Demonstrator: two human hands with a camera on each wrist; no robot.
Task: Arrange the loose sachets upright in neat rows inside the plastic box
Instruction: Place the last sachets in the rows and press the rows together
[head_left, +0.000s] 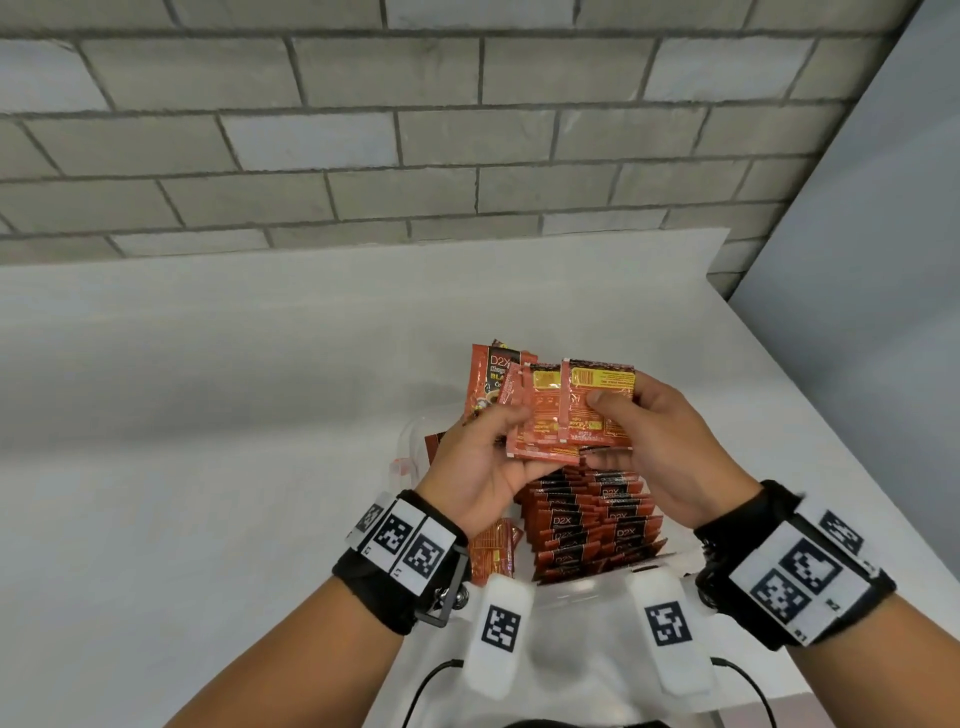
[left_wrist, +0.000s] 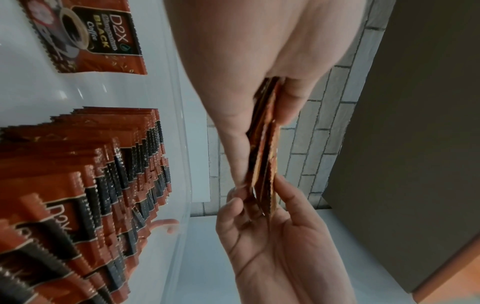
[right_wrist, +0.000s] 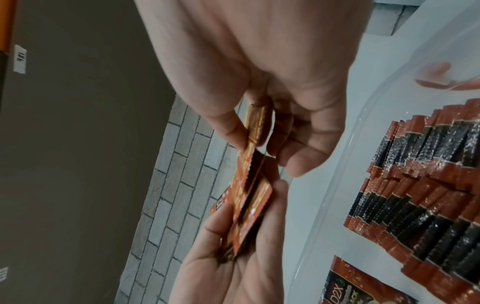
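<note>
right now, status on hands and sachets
Left hand and right hand both grip loose sachets above plastic box. Rows upright inside. Nothing blocking.

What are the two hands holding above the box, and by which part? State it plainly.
A small bunch of sachets. The left hand pinches its lower left part, the right hand its right side, thumb on the printed back face.

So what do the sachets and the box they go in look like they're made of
The sachets held by both hands look like thin printed foil or plastic film: glossy, slightly creased, with crimped zigzag edges. The box looks like clear, smooth plastic: the rows of sachets show through its wall, which catches highlights.
</note>
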